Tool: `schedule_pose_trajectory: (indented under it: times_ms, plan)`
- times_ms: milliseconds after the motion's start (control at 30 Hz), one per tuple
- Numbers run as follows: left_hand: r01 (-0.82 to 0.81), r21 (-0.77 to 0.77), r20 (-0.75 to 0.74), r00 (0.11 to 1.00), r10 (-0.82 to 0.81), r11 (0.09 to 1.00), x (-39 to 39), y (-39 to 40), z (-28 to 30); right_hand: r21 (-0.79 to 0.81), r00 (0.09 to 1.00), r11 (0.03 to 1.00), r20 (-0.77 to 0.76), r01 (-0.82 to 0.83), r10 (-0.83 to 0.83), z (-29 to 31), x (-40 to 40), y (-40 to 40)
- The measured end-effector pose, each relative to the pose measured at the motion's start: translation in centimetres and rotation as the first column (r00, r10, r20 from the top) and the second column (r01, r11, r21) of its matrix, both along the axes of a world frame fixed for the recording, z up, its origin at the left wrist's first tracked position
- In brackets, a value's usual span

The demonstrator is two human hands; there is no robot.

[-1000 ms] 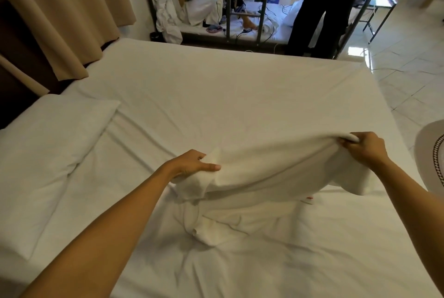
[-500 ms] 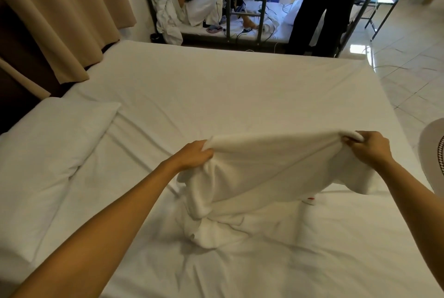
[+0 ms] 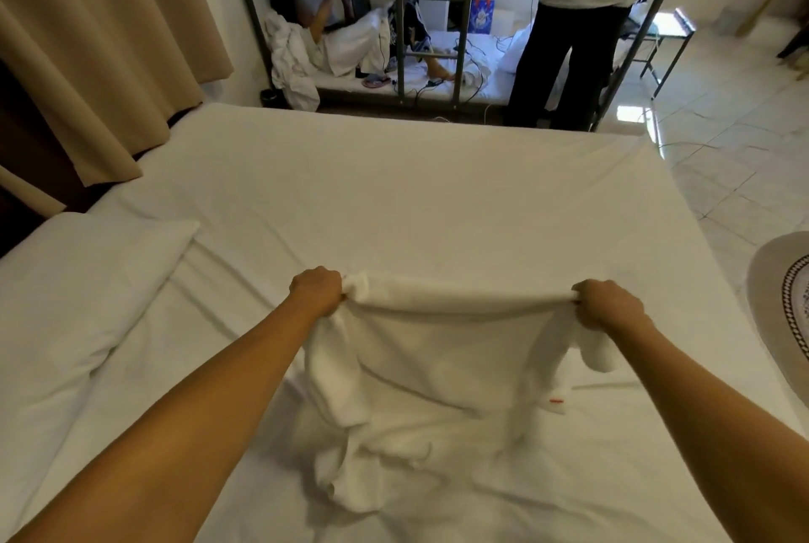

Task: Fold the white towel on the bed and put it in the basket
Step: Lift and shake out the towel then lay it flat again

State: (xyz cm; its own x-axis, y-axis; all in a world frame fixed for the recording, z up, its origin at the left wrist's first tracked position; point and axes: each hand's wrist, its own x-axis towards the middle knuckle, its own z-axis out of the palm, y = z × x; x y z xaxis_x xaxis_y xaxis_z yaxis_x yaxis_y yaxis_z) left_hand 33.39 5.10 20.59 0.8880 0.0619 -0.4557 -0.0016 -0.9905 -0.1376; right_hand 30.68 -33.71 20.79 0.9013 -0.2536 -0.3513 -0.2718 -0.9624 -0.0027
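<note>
The white towel [image 3: 442, 350] hangs stretched between my two hands above the white bed [image 3: 394, 192]. Its upper edge is pulled taut; its lower part drapes down and bunches on the sheet. A small red tag shows near its right lower side. My left hand [image 3: 317, 291] grips the towel's upper left corner. My right hand [image 3: 606, 308] grips the upper right corner, with a loose end dangling below it. A round pale object with a patterned band, possibly the basket [image 3: 783, 310], sits at the right edge, mostly cut off.
A white pillow [image 3: 74, 293] lies at the bed's left side. Beige curtains [image 3: 96, 39] hang at the left. Beyond the bed stands a metal bunk frame [image 3: 464, 17] with a person lying on it, and another person [image 3: 573, 30] stands beside it. Tiled floor lies to the right.
Both hands have lifted and moved away from me, pulling the towel's upper edge taut. The left hand shifted from a loose pinch to a firm grip on the corner.
</note>
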Motion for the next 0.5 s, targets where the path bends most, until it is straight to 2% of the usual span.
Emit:
schedule_pose_trajectory:
  times_ms: [33, 100, 133, 167, 200, 300, 400, 500]
  plan:
    - [-0.060, -0.013, -0.021, 0.998, 0.060, 0.998, 1.0, -0.2, 0.2, 0.028, 0.999, 0.999, 0.000, 0.033, -0.033, -0.3, 0.8, 0.3]
    - [-0.284, -0.212, -0.145, 0.955, 0.257, 0.935, 3.0, -0.8, 0.4, 0.229, 0.989, 0.963, 0.001, 0.144, -0.149, -0.4, 2.6, 1.0]
    - [-0.398, -0.357, -0.238, 0.914, 0.329, 0.845, 3.8, -1.4, 0.7, 0.363, 0.979, 0.912, 0.003, 0.191, -0.206, -0.2, 3.5, 1.4]
    - [-0.446, -0.491, -0.286, 0.894, 0.344, 0.748, 4.7, -2.0, 1.1, 0.470, 0.968, 0.858, 0.029, 0.206, -0.248, 0.1, 4.4, 1.9]
    - [-0.422, -0.586, -0.259, 0.907, 0.334, 0.692, 5.6, -2.7, 1.6, 0.545, 0.955, 0.814, 0.075, 0.202, -0.287, 0.5, 5.4, 2.3]
    - [-0.225, -0.715, 0.039, 0.932, 0.359, 0.662, 8.7, -5.0, 4.5, 0.626, 0.883, 0.770, 0.286, 0.123, -0.373, 3.2, 8.5, 3.3]
    - [-0.047, -0.808, 0.264, 0.863, 0.431, 0.588, 11.7, -7.2, 10.0, 0.587, 0.794, 0.809, 0.507, -0.032, -0.337, 8.0, 11.3, 4.0]
    - [0.135, -0.857, 0.414, 0.756, 0.507, 0.498, 14.2, -8.5, 15.5, 0.548, 0.665, 0.814, 0.683, -0.193, -0.302, 13.4, 14.3, 4.4]
